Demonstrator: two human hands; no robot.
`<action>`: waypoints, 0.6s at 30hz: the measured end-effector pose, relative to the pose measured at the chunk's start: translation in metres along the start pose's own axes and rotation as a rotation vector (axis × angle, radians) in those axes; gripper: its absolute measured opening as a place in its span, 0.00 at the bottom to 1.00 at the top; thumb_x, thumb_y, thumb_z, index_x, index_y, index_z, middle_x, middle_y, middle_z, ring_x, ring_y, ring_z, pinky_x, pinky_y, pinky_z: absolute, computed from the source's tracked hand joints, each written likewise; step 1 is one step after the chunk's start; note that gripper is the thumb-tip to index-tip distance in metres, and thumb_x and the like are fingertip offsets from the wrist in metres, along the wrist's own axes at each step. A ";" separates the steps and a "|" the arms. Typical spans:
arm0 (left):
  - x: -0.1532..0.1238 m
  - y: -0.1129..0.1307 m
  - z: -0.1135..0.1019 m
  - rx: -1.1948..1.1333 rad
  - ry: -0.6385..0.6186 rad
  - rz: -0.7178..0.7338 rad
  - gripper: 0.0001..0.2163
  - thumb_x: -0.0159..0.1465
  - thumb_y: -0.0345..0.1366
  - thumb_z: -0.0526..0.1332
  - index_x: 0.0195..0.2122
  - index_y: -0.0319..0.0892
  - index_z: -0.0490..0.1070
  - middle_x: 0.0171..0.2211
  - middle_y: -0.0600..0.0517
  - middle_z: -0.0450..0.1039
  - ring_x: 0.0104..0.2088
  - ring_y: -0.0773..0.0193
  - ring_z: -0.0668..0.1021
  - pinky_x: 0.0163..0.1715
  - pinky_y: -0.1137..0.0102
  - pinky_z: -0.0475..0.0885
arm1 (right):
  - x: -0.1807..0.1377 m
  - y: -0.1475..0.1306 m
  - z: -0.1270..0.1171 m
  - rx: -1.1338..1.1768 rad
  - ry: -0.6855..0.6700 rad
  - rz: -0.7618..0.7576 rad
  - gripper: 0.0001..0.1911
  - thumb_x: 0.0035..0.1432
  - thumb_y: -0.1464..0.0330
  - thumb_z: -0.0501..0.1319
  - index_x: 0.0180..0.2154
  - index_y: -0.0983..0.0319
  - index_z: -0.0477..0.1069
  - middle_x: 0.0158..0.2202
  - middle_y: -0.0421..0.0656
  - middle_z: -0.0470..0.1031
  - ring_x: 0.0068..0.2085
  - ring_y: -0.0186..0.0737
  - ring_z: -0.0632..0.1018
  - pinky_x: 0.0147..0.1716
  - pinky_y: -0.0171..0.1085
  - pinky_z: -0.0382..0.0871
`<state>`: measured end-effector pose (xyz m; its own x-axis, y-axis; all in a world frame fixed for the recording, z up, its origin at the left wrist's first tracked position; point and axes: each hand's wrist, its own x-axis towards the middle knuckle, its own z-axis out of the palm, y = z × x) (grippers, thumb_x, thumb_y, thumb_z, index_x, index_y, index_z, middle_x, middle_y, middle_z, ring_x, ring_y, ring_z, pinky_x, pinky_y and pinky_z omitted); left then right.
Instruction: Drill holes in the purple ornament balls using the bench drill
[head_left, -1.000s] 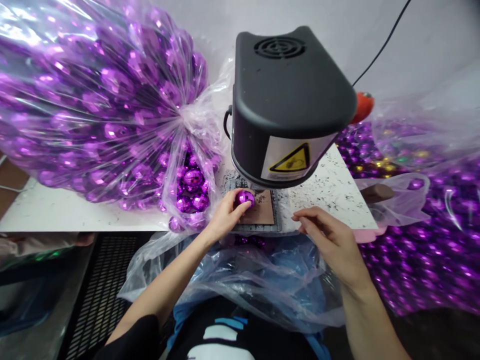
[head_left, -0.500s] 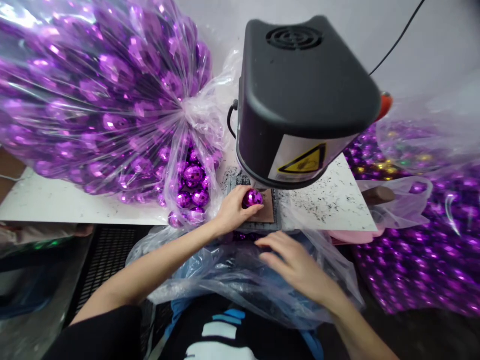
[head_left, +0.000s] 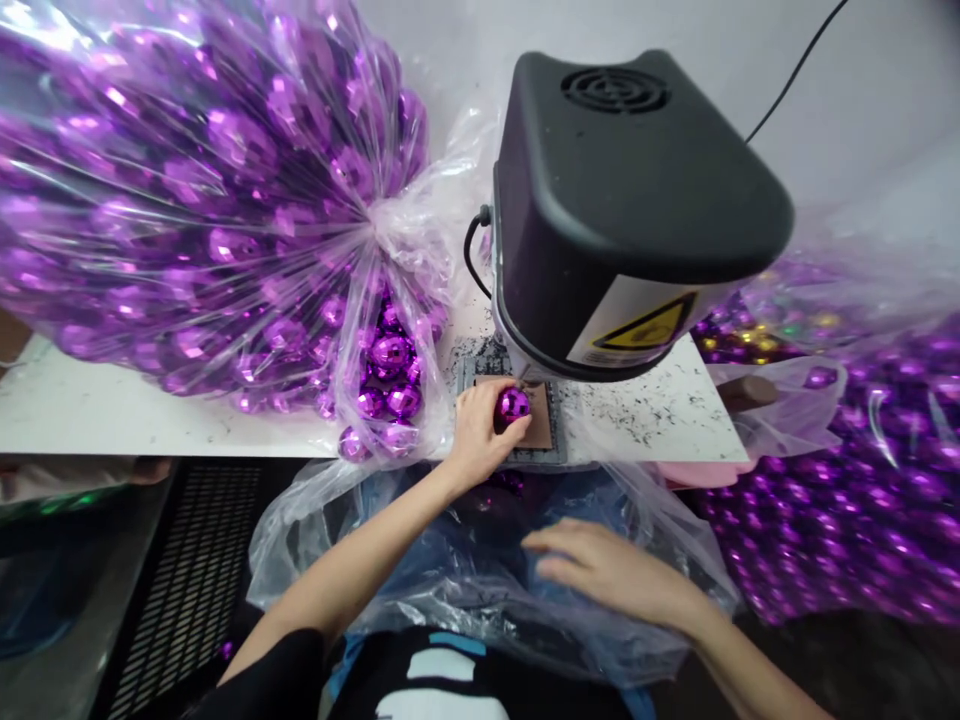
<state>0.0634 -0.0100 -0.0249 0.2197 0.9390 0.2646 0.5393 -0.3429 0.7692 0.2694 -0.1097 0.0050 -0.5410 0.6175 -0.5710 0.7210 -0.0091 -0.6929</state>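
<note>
Plainly, left hand (head_left: 478,432) pinches purple ball (head_left: 515,404) near yellow warning label (head_left: 637,328), right hand (head_left: 611,573) loosely spread.

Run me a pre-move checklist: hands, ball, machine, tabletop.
1. Left hand grips the purple ball: ok, fingers and thumb around it.
2. Ball under the black machine: cannot tell exact alignment; it is near the underside.
3. Ball seated on the brown pad: cannot tell, contact is hidden.
4. Right hand apart from the machine: ok, over the see-through plastic.
5. White tabletop free of debris: not ok, dark flecks scattered.
6. Machine power state: cannot tell.
</note>
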 end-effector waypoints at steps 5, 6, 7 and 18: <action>0.000 -0.005 0.005 0.011 0.026 0.007 0.14 0.67 0.40 0.59 0.53 0.43 0.65 0.46 0.48 0.74 0.49 0.56 0.73 0.58 0.56 0.61 | 0.007 0.051 -0.006 -0.091 0.411 0.250 0.30 0.67 0.56 0.41 0.60 0.62 0.67 0.61 0.53 0.66 0.63 0.50 0.68 0.66 0.56 0.60; -0.001 -0.006 0.006 0.019 0.026 0.005 0.14 0.68 0.40 0.59 0.53 0.43 0.64 0.46 0.48 0.74 0.49 0.55 0.74 0.58 0.56 0.61 | 0.006 0.053 -0.004 -0.096 0.422 0.259 0.30 0.66 0.55 0.43 0.59 0.63 0.68 0.61 0.53 0.67 0.63 0.51 0.68 0.65 0.56 0.60; -0.001 -0.007 0.006 0.028 0.026 0.007 0.15 0.68 0.41 0.59 0.53 0.43 0.64 0.47 0.48 0.74 0.50 0.55 0.74 0.59 0.55 0.61 | 0.003 0.052 -0.002 -0.091 0.404 0.253 0.29 0.65 0.53 0.46 0.57 0.62 0.69 0.59 0.53 0.69 0.61 0.51 0.70 0.64 0.55 0.63; 0.001 -0.007 0.007 0.116 0.021 0.034 0.21 0.63 0.45 0.67 0.54 0.44 0.66 0.50 0.47 0.75 0.53 0.53 0.74 0.63 0.53 0.58 | -0.057 -0.037 -0.084 0.093 0.756 -0.012 0.24 0.59 0.47 0.57 0.47 0.55 0.76 0.44 0.43 0.79 0.44 0.37 0.81 0.42 0.33 0.79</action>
<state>0.0653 -0.0070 -0.0343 0.2232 0.9268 0.3022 0.6224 -0.3741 0.6876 0.3101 -0.0781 0.0997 -0.0806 0.9884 -0.1291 0.6594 -0.0442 -0.7505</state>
